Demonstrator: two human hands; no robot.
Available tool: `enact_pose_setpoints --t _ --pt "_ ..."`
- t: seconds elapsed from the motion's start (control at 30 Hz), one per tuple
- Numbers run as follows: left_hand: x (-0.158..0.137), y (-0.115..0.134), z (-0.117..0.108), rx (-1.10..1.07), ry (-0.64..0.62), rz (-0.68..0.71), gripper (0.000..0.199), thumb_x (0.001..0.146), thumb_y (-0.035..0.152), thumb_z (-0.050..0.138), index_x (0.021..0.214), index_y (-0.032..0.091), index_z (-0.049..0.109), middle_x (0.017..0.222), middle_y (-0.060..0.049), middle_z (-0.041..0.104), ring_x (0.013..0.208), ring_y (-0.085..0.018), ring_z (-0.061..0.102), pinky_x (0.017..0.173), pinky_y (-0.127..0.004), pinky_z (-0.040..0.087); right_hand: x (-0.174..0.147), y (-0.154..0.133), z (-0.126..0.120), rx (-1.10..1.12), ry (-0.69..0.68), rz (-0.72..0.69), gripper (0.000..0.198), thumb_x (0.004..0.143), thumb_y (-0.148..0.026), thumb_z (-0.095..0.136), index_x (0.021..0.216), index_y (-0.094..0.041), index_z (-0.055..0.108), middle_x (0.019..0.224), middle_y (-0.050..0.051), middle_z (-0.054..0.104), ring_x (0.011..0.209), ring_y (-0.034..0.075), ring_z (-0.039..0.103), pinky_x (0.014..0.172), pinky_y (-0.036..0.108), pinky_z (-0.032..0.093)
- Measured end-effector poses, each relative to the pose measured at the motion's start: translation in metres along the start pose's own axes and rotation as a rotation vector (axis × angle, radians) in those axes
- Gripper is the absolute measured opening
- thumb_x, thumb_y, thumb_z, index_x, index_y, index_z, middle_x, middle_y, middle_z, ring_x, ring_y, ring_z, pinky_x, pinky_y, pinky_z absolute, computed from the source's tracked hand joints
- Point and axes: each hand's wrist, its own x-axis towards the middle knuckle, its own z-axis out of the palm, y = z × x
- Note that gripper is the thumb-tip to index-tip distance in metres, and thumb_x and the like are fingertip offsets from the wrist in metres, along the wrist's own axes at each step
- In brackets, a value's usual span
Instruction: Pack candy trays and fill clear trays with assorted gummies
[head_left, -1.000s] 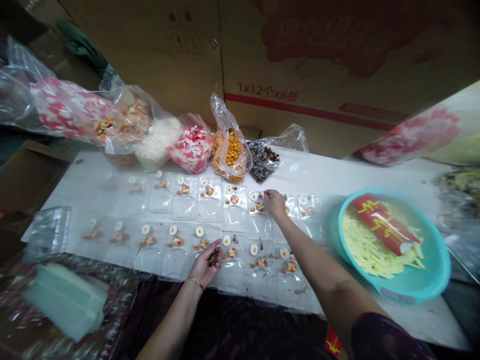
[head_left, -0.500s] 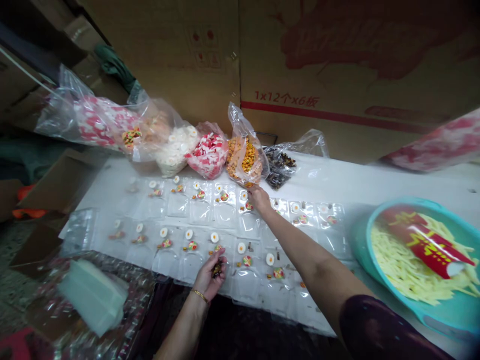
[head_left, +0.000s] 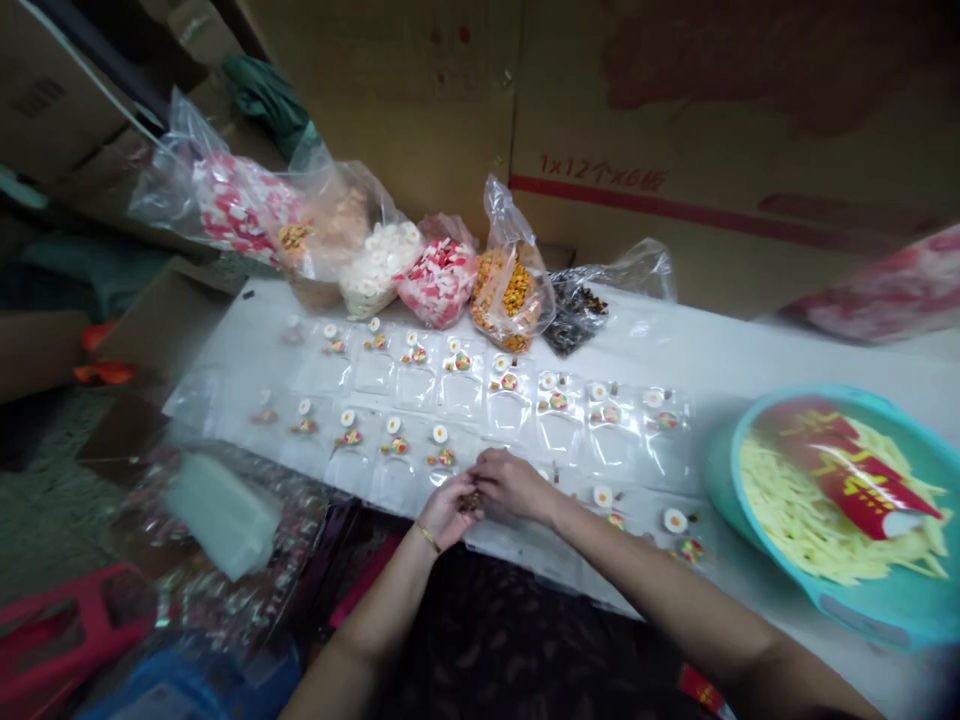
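My left hand [head_left: 448, 512], with a bracelet on its wrist, is cupped around several small dark brown pieces [head_left: 470, 500] near the table's front edge. The fingers of my right hand [head_left: 517, 485] are closed together at that palm, touching or very near the pieces; whether one is pinched there is hidden. Around both hands lie rows of clear plastic pouches [head_left: 508, 412], each with small items on top: a white egg-like disc [head_left: 440, 433], a colourful round piece [head_left: 446, 456] and an orange piece. Some pouches also show a small dark piece.
Behind the rows stand clear bags of red-and-white pieces [head_left: 442, 285], white pieces [head_left: 381, 262], yellow-orange pieces [head_left: 514, 295] and dark pieces [head_left: 576, 318]. At right is a turquoise basin [head_left: 724, 500] holding pale yellow strips and a red packet [head_left: 874, 485]. Cardboard boxes [head_left: 390, 110] stand behind.
My right hand has moved from the back row of pouches down to my left palm. My left hand keeps the dark pieces. The view has shifted somewhat.
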Motion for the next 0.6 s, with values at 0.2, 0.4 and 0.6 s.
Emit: enact_pose_setpoints --t 0.2,0.4,0.6 --pt "-0.030 -0.048 -0.011 0.117 -0.114 -0.114 0.027 0.064 0.010 0.063 0.091 0.014 0.061 0.065 -0.002 0.055 0.053 -0.007 0.049 0.040 -0.015 0.021 -0.073 -0.029 0.039 0.205 -0.025 0.026 0.022 0.079 -0.018 0.048 0.091 -0.029 0.062 0.084 0.002 0.062 0.081 0.018 0.056 0.073 0.030 0.045" --pt "-0.033 -0.042 -0.017 0.097 -0.044 -0.007 0.027 0.069 0.016 0.064 0.096 0.013 0.063 0.079 -0.006 0.060 0.056 -0.005 0.049 0.043 -0.015 0.028 -0.072 -0.025 0.041 0.294 0.128 0.143 0.013 0.078 -0.022 0.052 0.082 -0.021 0.064 0.075 0.002 0.061 0.070 0.016 0.057 0.064 0.029 0.046" --pt "-0.025 0.004 -0.045 0.136 -0.016 -0.004 0.022 0.067 0.012 0.063 0.089 0.011 0.061 0.069 -0.005 0.060 0.053 -0.005 0.049 0.042 -0.014 0.028 -0.011 -0.014 0.047 0.121 0.366 0.209 0.012 0.078 -0.019 0.051 0.080 -0.018 0.063 0.077 0.004 0.060 0.076 0.015 0.056 0.070 0.027 0.044"
